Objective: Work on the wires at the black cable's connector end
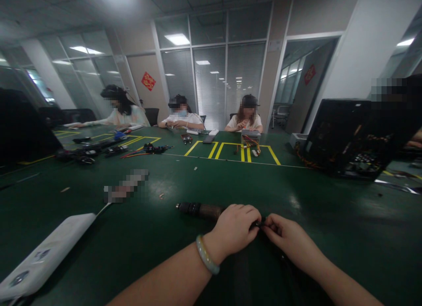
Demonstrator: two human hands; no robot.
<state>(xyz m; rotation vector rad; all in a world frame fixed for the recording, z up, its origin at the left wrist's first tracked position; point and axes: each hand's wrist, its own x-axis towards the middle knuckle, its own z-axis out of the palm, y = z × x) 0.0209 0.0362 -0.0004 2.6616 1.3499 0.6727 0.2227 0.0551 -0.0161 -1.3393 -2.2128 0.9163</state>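
"Where's the dark tool [210,212]?"
"On the green desk [141,257], left hand [234,228] curled over its end; right hand [292,238] pinches a small dark piece [258,224]."
"Beyond?"
"Glass walls [211,84], three seated people [194,120]."

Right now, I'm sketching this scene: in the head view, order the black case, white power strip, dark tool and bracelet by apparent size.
1. Black case
2. White power strip, enlarged by nearness
3. Dark tool, partly hidden by the left hand
4. Bracelet
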